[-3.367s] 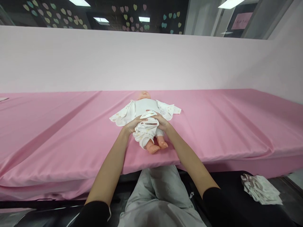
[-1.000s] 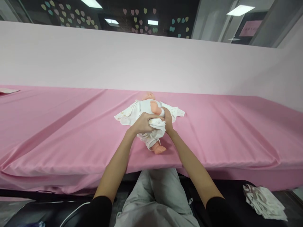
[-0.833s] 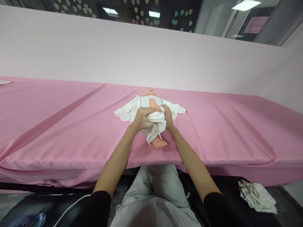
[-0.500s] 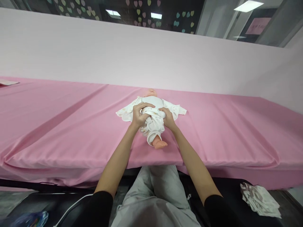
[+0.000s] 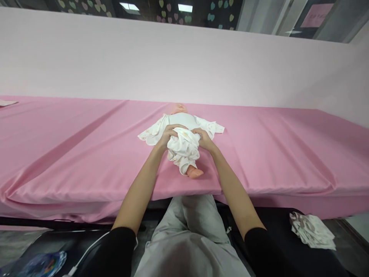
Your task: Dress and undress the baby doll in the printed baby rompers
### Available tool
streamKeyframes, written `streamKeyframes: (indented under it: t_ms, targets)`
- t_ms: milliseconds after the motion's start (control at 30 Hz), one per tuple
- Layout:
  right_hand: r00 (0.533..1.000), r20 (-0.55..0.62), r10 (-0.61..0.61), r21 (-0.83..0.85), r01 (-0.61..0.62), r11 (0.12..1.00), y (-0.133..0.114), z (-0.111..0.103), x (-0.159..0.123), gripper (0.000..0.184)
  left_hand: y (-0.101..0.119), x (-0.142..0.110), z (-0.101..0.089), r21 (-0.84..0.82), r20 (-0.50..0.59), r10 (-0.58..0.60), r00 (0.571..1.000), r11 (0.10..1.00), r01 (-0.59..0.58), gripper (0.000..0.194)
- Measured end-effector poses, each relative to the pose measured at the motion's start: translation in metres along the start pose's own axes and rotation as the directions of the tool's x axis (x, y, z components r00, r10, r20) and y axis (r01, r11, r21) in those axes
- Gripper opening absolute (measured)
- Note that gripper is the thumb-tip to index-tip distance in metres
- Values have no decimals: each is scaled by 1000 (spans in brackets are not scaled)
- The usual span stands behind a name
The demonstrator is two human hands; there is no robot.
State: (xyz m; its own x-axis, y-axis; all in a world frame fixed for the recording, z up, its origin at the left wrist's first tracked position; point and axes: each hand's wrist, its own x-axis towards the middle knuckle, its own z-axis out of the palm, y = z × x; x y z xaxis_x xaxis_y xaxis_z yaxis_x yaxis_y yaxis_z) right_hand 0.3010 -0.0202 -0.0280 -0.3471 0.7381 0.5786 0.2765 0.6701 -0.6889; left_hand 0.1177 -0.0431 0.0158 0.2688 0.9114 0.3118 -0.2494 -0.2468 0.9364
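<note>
A baby doll (image 5: 180, 108) lies on its back on the pink sheet, its head toward the wall. Its arms are spread in a white patterned top (image 5: 179, 120). Bunched white baby pants (image 5: 183, 145) cover its lower body, and one bare foot (image 5: 195, 172) sticks out of a leg opening toward me. My left hand (image 5: 170, 134) grips the pants at the left of the waist, fingers curled over the fabric. My right hand (image 5: 203, 139) pinches the cloth on the opposite side. The doll's other foot is hidden in the folds.
The pink sheet (image 5: 86, 154) covers a long table against a white wall (image 5: 173, 65). A crumpled cloth (image 5: 313, 231) lies on a black seat at lower right. At lower left are a white cable (image 5: 89, 252) and a clear plastic item (image 5: 44, 264). Paper (image 5: 8, 102) lies far left.
The pants' fabric has been drawn up and spread more over the doll's lower body between my hands. Both hands keep hold at the sides. The camera view has shifted slightly.
</note>
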Motion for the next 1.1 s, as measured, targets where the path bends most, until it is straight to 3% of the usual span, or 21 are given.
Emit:
streamKeyframes:
  t_ms: [100, 300, 467, 567, 667, 767, 800, 867, 933, 1100]
  targets:
    - [998, -15, 55, 64, -54, 996, -2, 0, -1, 12, -8, 3, 0, -118, 44, -61, 997, 991, 66, 29]
    - [989, -52, 141, 296, -120, 948, -5, 1, -4, 14, -24, 3, 0, -277, 14, -113, 993, 954, 113, 28]
    - [977, -100, 187, 356, -141, 924, -1, 3, -5, 14, -25, 2, 0, -359, 121, -157, 980, 914, 191, 38]
    - [960, -149, 238, 390, -165, 906, 0, 3, -4, 16, -26, 2, 2, -341, 127, -147, 981, 922, 182, 45]
    - [951, -161, 265, 409, -180, 895, -5, 2, -3, 22, -29, 4, 6, -217, 89, -135, 987, 964, 152, 46]
    - [954, -174, 245, 413, -155, 897, -10, 1, -2, 29, -31, 4, 8, -28, -58, 59, 997, 998, -61, 35]
    - [953, -186, 238, 417, -143, 898, -10, 2, -2, 32, -31, 4, 8, 86, -127, 176, 976, 982, -166, 30]
    - [953, -211, 218, 404, -118, 907, -9, 3, -2, 36, -31, 2, 8, 357, -221, 408, 886, 879, -316, 21]
    - [957, -221, 189, 352, -103, 930, -5, 4, -2, 38, -31, -2, 9, 555, -206, 529, 823, 756, -347, 20]
    - [952, -245, 184, 267, -116, 957, 7, 5, -1, 34, -33, -15, 17, 673, -32, 594, 804, 608, -422, 23]
